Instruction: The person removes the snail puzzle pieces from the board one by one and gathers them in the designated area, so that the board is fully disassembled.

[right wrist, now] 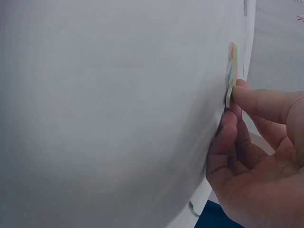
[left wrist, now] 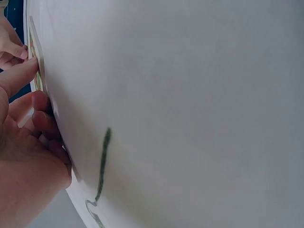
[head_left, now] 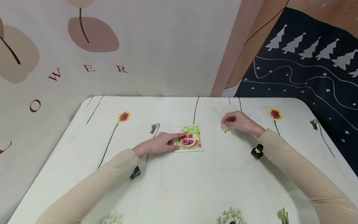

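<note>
Green and red colour the square puzzle board (head_left: 202, 140), which we see lying flat on the white flowered cloth (head_left: 195, 180) at the fingertips of the left hand (head_left: 159, 143), whose index finger reaches straight over the printed picture, its thumb by the board's near left edge, touching rather than clasping. To the right of the board and apart from it, we find the right hand (head_left: 240, 122) pinching a small green-and-pink puzzle piece (head_left: 224, 128), which juts past the fingertips low over the cloth; whether it touches the cloth we cannot tell.
</note>
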Available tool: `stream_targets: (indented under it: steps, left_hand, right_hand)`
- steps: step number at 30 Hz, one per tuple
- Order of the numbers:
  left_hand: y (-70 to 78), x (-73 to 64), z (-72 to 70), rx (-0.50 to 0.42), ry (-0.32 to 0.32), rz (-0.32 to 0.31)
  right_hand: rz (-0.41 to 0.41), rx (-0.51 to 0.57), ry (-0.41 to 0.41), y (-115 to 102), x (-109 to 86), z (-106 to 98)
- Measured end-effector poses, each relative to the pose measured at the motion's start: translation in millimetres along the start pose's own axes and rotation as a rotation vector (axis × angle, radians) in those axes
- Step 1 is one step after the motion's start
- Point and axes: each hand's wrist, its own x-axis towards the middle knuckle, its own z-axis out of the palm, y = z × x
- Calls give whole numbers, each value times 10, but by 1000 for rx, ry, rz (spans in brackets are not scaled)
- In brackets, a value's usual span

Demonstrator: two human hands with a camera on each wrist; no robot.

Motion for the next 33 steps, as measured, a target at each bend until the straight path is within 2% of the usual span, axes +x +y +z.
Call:
stream_targets:
  steps: [12, 20, 33]
  left_hand:
    - [47, -39, 50, -11, 7, -11]
    - [91, -25, 11, 8, -3, -35]
    - [177, -27, -51, 95, 8, -40]
  right_hand:
    - [-42, 17, -20, 21, -87, 20]
    - [-26, -7, -7, 85, -102, -10]
    - [-24, 4, 30, -81, -120, -142]
